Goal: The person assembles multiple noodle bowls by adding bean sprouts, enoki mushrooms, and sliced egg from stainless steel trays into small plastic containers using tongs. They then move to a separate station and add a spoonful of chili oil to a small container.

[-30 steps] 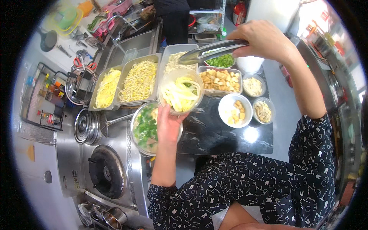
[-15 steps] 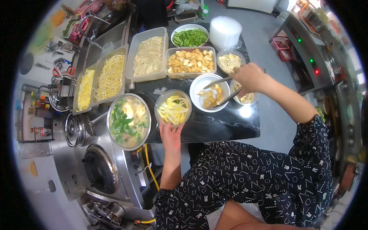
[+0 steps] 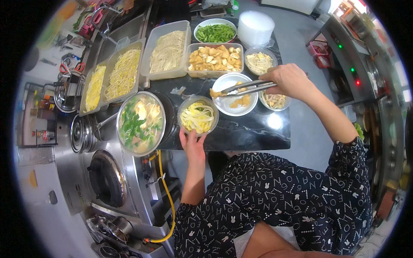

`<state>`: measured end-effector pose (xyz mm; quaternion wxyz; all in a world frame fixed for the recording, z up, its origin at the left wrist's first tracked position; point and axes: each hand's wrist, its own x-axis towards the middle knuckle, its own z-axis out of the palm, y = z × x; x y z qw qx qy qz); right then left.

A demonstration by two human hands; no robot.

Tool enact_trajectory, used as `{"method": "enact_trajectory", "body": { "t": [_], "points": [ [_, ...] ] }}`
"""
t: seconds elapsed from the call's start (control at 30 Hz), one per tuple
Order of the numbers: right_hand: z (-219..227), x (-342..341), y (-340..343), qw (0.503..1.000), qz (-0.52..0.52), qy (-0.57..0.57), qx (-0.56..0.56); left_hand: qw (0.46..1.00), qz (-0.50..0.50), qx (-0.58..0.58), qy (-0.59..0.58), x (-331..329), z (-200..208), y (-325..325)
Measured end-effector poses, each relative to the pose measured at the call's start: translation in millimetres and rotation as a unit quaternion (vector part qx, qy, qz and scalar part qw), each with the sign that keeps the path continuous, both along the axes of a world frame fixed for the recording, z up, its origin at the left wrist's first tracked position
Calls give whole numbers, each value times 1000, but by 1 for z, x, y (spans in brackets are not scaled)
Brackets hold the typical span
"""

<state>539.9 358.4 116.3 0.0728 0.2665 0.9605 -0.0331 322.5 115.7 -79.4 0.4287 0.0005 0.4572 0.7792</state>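
Note:
My left hand point(image 3: 194, 145) holds the near side of a clear round bowl point(image 3: 217, 118) with pale yellow shredded cabbage in it. In my right hand point(image 3: 287, 81) are metal tongs point(image 3: 247, 89), pointing left across a white bowl point(image 3: 226, 107). Their tips pinch a golden-brown piece that looks like fried tofu point(image 3: 214, 93), just over that bowl's left rim. A few similar pieces point(image 3: 241, 102) lie inside the white bowl. Tucked under the right wrist is a small bowl point(image 3: 284, 108) of pale shredded food, partly hidden.
Behind stand tubs of enoki mushrooms point(image 3: 167, 51), tofu chunks point(image 3: 215, 59) and bean sprouts point(image 3: 122, 75), a bowl of chopped greens point(image 3: 215, 33) and stacked clear containers point(image 3: 256, 28). At left, a soup bowl point(image 3: 142, 122) sits beside a gas burner point(image 3: 105, 178).
The tongs have swung left and closed on a tofu piece, lifting it from inside the white bowl to over its left rim. My left hand still holds the cabbage bowl.

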Motion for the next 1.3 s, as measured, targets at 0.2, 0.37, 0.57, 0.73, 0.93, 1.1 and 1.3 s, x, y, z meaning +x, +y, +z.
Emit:
{"method": "enact_trajectory", "body": {
  "t": [0.2, 0.37, 0.57, 0.73, 0.93, 1.1, 1.3],
  "points": [
    [21, -7, -5, 994, 25, -17, 104, 1000, 2, 11, -8, 3, -4, 3],
    [-21, -17, 9, 972, 72, -209, 84, 998, -5, 26, -49, 1, -13, -2],
    [11, -7, 17, 994, 30, -103, 20, 999, -5, 16, -42, 3, -16, -3],
    [37, -22, -3, 994, 109, 25, 15, 999, -30, 9, -42, 8, -8, -6],
    [36, -27, 3, 994, 19, -49, 97, 999, -35, 5, -33, 7, -3, -13],
    [-10, -14, 15, 989, 51, -128, 45, 994, -33, 76, -67, -1, -4, -18],
    [-52, -13, 6, 991, 31, -125, 36, 997, -31, 43, -50, -7, -3, -17]
  ]
}}
